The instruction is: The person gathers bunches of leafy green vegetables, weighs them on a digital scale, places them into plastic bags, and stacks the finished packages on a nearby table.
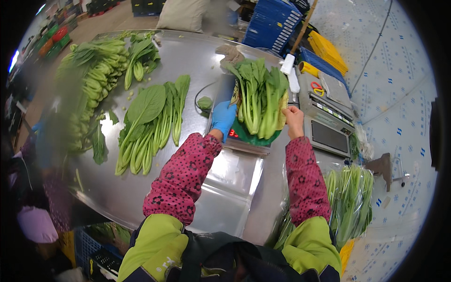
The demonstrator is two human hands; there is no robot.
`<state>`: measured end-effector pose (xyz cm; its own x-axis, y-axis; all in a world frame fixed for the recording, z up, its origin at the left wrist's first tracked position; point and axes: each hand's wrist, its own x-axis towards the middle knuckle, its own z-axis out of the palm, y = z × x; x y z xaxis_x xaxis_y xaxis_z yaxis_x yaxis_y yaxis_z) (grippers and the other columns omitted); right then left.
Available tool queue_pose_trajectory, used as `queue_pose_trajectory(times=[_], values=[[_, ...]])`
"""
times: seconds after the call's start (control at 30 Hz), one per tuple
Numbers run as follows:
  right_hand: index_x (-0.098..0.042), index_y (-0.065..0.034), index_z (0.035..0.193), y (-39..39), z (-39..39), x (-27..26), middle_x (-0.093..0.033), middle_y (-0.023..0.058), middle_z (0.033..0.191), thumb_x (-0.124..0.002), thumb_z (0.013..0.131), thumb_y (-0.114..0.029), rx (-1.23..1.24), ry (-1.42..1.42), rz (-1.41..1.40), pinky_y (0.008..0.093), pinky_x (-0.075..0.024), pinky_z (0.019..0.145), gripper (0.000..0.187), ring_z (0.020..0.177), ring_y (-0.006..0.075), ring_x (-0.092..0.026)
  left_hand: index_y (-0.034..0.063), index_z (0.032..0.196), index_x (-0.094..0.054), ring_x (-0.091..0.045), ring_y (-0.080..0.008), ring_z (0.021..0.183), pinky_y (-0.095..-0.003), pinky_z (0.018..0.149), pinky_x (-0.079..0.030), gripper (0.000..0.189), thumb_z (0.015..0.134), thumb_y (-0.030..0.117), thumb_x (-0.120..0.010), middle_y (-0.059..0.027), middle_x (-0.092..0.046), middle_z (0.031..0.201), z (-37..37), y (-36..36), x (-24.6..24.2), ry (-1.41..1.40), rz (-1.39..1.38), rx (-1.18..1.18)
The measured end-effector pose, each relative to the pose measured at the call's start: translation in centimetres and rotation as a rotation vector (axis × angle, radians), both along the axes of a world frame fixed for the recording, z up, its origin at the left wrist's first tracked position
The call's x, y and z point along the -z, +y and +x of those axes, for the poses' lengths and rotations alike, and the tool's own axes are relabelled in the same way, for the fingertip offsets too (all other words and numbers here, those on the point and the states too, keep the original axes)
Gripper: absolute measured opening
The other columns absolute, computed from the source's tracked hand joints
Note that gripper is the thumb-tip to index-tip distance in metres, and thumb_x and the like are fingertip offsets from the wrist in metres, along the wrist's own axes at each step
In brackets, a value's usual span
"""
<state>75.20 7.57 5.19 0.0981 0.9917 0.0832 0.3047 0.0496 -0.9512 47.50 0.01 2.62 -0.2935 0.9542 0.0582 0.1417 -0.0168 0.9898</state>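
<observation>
A bunch of leafy green vegetables (259, 102) with pale stems lies on a green and yellow printed wrapper (260, 140). Beneath the wrapper is a digital scale (243, 147) whose red display is partly covered. My left hand (223, 118), in a blue glove, grips the wrapper's left edge; its fingertips are partly hidden. My bare right hand (293, 119) pinches the yellow right edge between thumb and fingers. To the left of the scale, a second group of greens (151, 127) is spread on the steel table (193, 169).
A large heap of greens (102, 77) covers the far left, beside a blurred co-worker (42, 176). At right stand another scale (329, 137), red-and-yellow-handled scissors (317, 89) and bagged greens (348, 201). A brown cloth (229, 54) and blue crate (271, 24) are beyond.
</observation>
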Motion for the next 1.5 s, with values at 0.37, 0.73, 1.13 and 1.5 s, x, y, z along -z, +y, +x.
queue_pose_trajectory(times=[0.37,0.73,1.13,1.5], values=[[-0.060,0.0012,0.098,-33.0,-7.0,-7.5,-0.067,0.0035,0.087,-0.066,0.084,0.003,0.182,0.230,0.018,0.0251,-0.0526,0.063,0.015,0.073,0.0098,-0.063,0.0080,0.128,-0.066,-0.063,-0.0291,0.114,-0.0351,0.100,-0.048,0.040,0.091,0.001,-0.053,-0.0145,-0.066,0.126,3.1,-16.5,-6.6,-0.028,0.487,0.541],[-0.051,0.0002,0.104,-50.8,-11.1,3.5,-0.061,0.0092,0.096,-0.060,0.085,0.006,0.860,0.491,-0.073,0.0305,-0.0588,0.067,0.021,0.082,0.0171,-0.066,0.0113,0.125,-0.068,-0.057,-0.0352,0.121,-0.0415,0.105,-0.044,0.038,0.089,0.015,-0.057,-0.0102,-0.065,0.129,9.5,-25.8,3.1,0.115,0.451,1.516],[-0.049,-0.0088,0.137,-56.7,-3.9,3.1,-0.052,0.0142,0.132,-0.073,0.071,-0.009,0.128,-1.042,0.174,0.0502,-0.0294,0.109,0.070,0.127,0.0325,-0.046,0.0118,0.125,-0.067,-0.040,-0.0360,0.138,-0.0620,0.109,-0.029,0.045,0.080,0.019,-0.067,-0.0004,-0.046,0.151,8.1,-35.1,5.0,0.964,0.847,1.198],[-0.030,-0.0138,0.155,-45.4,1.7,2.0,-0.065,0.0144,0.105,-0.087,0.054,-0.030,-0.634,-1.130,0.088,0.0475,-0.0459,0.083,0.117,0.096,0.0340,-0.062,0.0127,0.118,-0.070,-0.051,-0.0333,0.126,-0.0552,0.106,-0.035,0.043,0.076,0.013,-0.072,-0.0019,-0.060,0.133,8.3,-37.9,5.1,0.998,0.825,0.916]])
